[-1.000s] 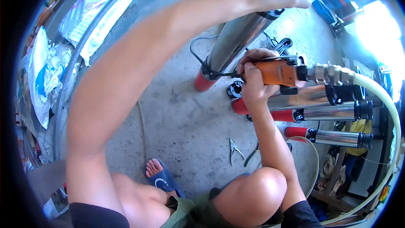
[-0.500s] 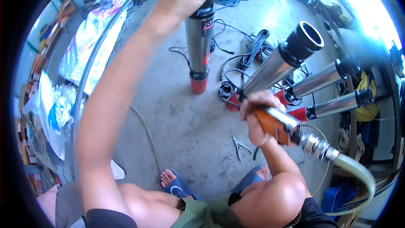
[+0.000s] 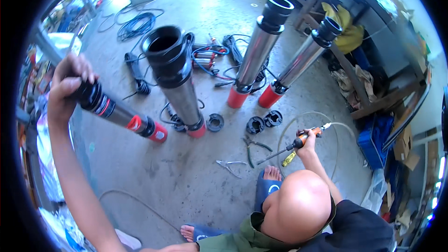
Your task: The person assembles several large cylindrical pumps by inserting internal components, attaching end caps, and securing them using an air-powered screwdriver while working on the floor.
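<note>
My left hand (image 3: 72, 84) is closed round the black top of a steel cylindrical pump (image 3: 122, 115) at the left, its red base on the floor. The pump leans, its top toward the left. On the right, low over the floor, my right hand (image 3: 305, 143) grips an orange air screwdriver (image 3: 316, 132). Its long dark bit (image 3: 275, 156) points to the left and a pale hose trails from its rear. By the bit lie a yellow-handled tool (image 3: 289, 159) and green-handled pliers (image 3: 254, 149). Silver pliers (image 3: 231, 162) rest farther left.
A wider pump (image 3: 179, 100) stands in the middle, with two slimmer pumps (image 3: 255, 56) (image 3: 302, 60) to its right. Black ring-shaped parts (image 3: 215, 122) lie near their bases. Coiled cables (image 3: 137, 27) spread behind. A blue crate (image 3: 373, 140) and wooden frame (image 3: 357, 84) border the right side.
The view has swung, shifting the scene within it. My right hand has carried the air screwdriver away from the standing pumps, low to the right. My left hand still grips its pump, now leaning.
</note>
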The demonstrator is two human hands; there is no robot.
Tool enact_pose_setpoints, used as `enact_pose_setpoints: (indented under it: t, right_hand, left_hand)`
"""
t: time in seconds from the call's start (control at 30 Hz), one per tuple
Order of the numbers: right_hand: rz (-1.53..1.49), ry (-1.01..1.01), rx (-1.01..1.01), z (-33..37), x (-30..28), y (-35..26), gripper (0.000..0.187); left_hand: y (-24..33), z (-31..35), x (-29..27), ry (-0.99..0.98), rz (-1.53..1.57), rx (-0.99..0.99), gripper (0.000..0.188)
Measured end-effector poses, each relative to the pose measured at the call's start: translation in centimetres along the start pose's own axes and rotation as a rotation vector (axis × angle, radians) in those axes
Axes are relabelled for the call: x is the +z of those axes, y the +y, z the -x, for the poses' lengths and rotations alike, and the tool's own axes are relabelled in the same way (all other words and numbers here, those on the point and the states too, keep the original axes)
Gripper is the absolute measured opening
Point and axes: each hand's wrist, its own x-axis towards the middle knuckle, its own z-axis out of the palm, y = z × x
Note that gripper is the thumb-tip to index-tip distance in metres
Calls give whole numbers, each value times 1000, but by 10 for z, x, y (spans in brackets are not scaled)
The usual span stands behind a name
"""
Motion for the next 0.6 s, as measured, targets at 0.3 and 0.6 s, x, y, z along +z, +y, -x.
enact_pose_setpoints:
  t: [0.3,0.6]
  right_hand:
    - [328,343,431,-109,-63,3,47]
    - [1061,234,665,-102,-38,-14,74]
  left_hand:
    - [21,-3,6,126,-413,-87,42]
    - [46,-32,68,416,-1102,-345,18]
